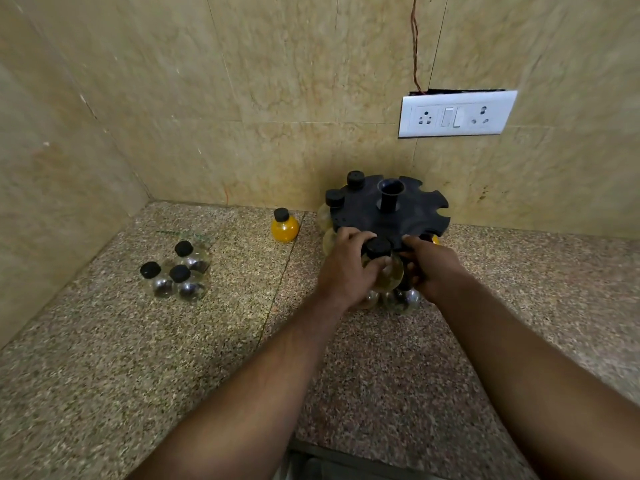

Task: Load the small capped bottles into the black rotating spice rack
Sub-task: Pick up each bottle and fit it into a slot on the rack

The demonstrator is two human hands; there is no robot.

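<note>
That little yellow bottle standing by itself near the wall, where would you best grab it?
Probably by the black cap, from above: the yellow bottle stands upright with nothing over it, its belly is round, and the rack sits close beside it.

A speckled granite desk (pixel 138 358) is crossed from front to back by a thin seam (pixel 280 282). On its left side stand 3 clear bottles (pixel 180 273) with black caps, touching in a tight cluster. 1 yellow bottle (pixel 284 227), also black-capped, stands upright near the back wall (pixel 242 98), just left of the black spice rack (pixel 363 209), which sits at the desk's rear.
</note>
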